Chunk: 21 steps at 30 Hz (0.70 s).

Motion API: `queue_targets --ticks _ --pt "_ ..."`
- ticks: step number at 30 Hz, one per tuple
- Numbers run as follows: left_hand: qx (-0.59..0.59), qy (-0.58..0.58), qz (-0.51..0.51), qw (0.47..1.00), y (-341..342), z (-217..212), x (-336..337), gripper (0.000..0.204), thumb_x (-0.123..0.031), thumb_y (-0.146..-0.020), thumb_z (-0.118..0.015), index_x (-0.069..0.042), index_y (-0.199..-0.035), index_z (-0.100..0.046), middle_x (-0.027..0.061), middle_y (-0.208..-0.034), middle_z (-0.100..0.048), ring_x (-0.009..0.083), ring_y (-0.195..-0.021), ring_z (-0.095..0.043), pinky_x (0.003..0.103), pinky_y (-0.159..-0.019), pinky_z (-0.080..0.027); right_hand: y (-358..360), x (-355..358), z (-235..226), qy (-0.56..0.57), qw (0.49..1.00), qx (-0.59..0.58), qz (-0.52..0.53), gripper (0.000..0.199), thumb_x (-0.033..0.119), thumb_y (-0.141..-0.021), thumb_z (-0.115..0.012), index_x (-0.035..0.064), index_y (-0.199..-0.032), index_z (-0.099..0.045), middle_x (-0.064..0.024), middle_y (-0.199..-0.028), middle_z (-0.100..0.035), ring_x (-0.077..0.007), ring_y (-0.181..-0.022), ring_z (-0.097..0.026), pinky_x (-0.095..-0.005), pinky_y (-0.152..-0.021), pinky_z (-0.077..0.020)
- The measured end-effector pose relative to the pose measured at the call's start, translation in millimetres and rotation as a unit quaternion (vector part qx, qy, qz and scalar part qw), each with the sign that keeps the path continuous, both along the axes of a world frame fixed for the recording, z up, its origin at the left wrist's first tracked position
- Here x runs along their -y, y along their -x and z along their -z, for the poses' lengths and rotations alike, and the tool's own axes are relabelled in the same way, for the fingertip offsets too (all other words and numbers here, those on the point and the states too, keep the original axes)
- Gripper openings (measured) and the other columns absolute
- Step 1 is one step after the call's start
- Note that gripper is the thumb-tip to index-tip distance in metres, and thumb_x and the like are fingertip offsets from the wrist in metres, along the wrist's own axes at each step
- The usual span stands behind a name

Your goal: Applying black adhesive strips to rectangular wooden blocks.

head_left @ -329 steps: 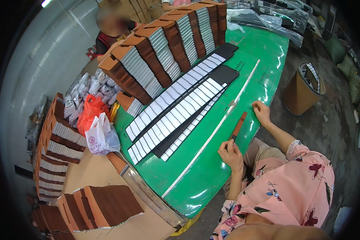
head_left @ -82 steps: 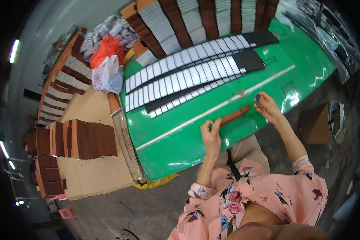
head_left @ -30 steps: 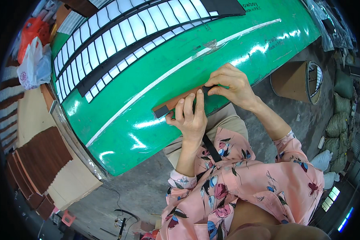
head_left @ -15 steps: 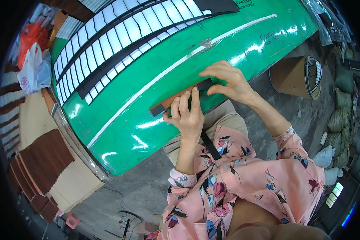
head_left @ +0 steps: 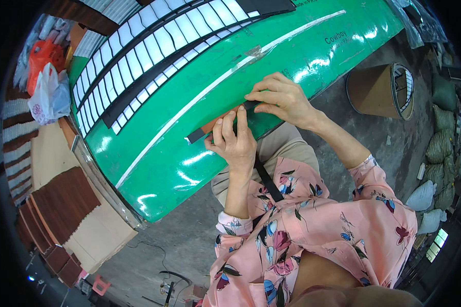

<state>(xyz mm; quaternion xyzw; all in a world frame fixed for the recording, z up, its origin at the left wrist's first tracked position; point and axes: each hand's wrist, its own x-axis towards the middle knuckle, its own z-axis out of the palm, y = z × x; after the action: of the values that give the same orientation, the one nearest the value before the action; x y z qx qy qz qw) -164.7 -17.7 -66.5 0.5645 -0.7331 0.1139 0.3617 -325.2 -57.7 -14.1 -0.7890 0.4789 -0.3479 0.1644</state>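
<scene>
A narrow brown strip (head_left: 211, 126) with black ends lies at a slant on the green tabletop. My left hand (head_left: 235, 146) grips its middle, fingertips on top and thumb along the near edge. At the strip's right end my right hand (head_left: 287, 102) pinches the black part between thumb and fingers. The left black end (head_left: 194, 135) sticks out past my left thumb and shows a thin white edge.
Rows of white pieces on black strips (head_left: 153, 51) lie across the far left of the table. Brown corrugated sheets (head_left: 66, 202) and plastic bags (head_left: 50, 97) are at the left. A round brown drum (head_left: 371, 92) and several sacks (head_left: 439, 148) stand on the floor at right.
My right hand has come in leftward, its thumb and fingers closing on the strip's right black end. My left hand stays on the strip. The whole view has shifted slightly.
</scene>
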Motion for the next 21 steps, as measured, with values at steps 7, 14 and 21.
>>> queue_targets --ticks 7,14,21 --pt "-0.002 -0.012 0.000 1.000 -3.1 -0.1 -1.8 0.039 -0.006 -0.071 -0.065 -0.021 -0.106 -0.064 -0.0024 -0.109 -0.052 0.0202 -0.107 -0.043 0.041 -0.083 -0.029 -8.7 -0.4 -7.2 0.061 0.996 -0.060 0.011 0.028 0.013 -0.062 -0.074 0.0109 -0.089 -0.068 -0.0012 -0.085 -0.063 -0.0194 -0.082 -0.057 -0.0294 -0.066 -0.0508" --pt "-0.006 -0.025 0.005 1.000 -2.8 -1.8 -1.6 0.040 -0.005 -0.070 -0.064 -0.020 -0.106 -0.064 -0.0021 -0.110 -0.052 0.0202 -0.107 -0.042 0.040 -0.084 -0.029 0.1 1.8 -21.1 0.004 0.999 -0.023 0.023 0.026 0.012 -0.064 -0.074 0.0093 -0.089 -0.069 -0.0024 -0.084 -0.063 -0.0201 -0.081 -0.057 -0.0303 -0.067 -0.0501" --pt "-0.015 -0.022 0.017 1.000 -5.3 -2.1 -0.4 0.040 -0.005 -0.070 -0.064 -0.019 -0.107 -0.064 -0.0028 -0.110 -0.051 0.0198 -0.107 -0.042 0.039 -0.084 -0.029 -4.5 5.4 -14.7 -0.022 1.000 -0.012 0.007 0.026 0.012 -0.064 -0.074 0.0102 -0.089 -0.070 -0.0013 -0.085 -0.064 -0.0202 -0.081 -0.057 -0.0305 -0.067 -0.0498"
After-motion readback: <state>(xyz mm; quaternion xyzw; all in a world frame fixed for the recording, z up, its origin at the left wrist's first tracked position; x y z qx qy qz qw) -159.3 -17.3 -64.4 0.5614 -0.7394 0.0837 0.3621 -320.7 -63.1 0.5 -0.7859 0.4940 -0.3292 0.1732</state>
